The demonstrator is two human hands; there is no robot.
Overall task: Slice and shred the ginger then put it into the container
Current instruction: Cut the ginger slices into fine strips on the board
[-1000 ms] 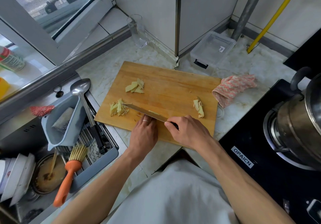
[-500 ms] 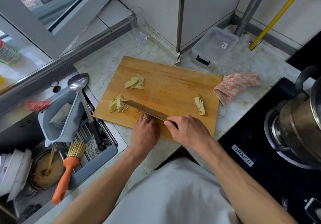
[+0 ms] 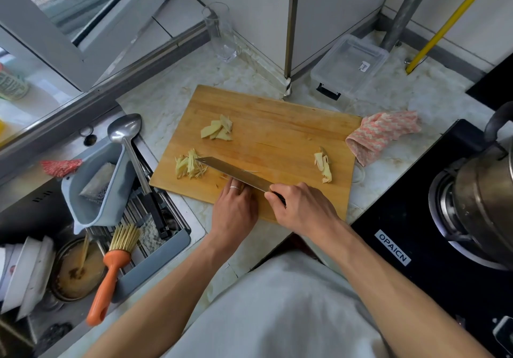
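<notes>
Hands meet at the near edge of the board (image 3: 277,124), both forearms reaching in from below. The right hand (image 3: 302,209) has its grip clenched round the handle of the knife (image 3: 236,173), whose blade lies low across the board, tip touching the shreds (image 3: 190,167) at the board's left. The left hand (image 3: 234,210) rests knuckles up just behind the blade, fingers bent down onto the wood; whether they pin any ginger I cannot tell. Slices (image 3: 218,131) lie farther up the board, and scraps (image 3: 323,167) near its right edge. The container (image 3: 349,64) sits on the table beyond the board's far right corner.
</notes>
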